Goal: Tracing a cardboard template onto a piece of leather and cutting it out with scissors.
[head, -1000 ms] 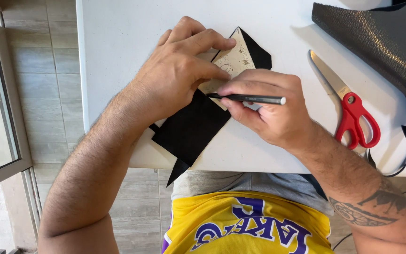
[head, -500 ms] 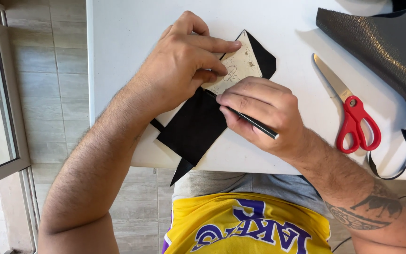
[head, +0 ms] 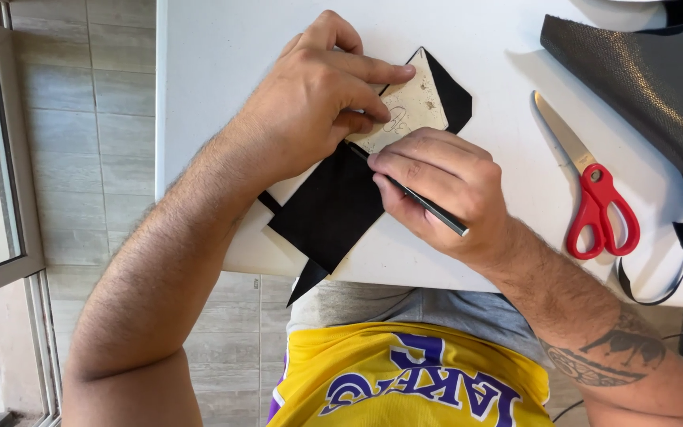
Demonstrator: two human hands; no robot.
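Observation:
My left hand [head: 314,103] lies flat on a pale card template [head: 411,111], pressing it onto a piece of black material [head: 333,209] on the white table [head: 223,71]. My right hand [head: 436,186] grips a thin black pen [head: 428,207] with its tip hidden at the template's lower edge, right beside my left thumb. The black piece hangs a little over the table's near edge.
Red-handled scissors [head: 594,198] lie to the right of my right hand. A dark textured sheet [head: 642,79] covers the table's far right corner. A thin black cord [head: 650,296] curls at the near right edge. A tiled floor [head: 112,142] and window frame [head: 17,158] are left.
The pen has swung from lying level to pointing up-left at the template's edge. My right hand has shifted slightly along that edge. My left hand stays pressed down.

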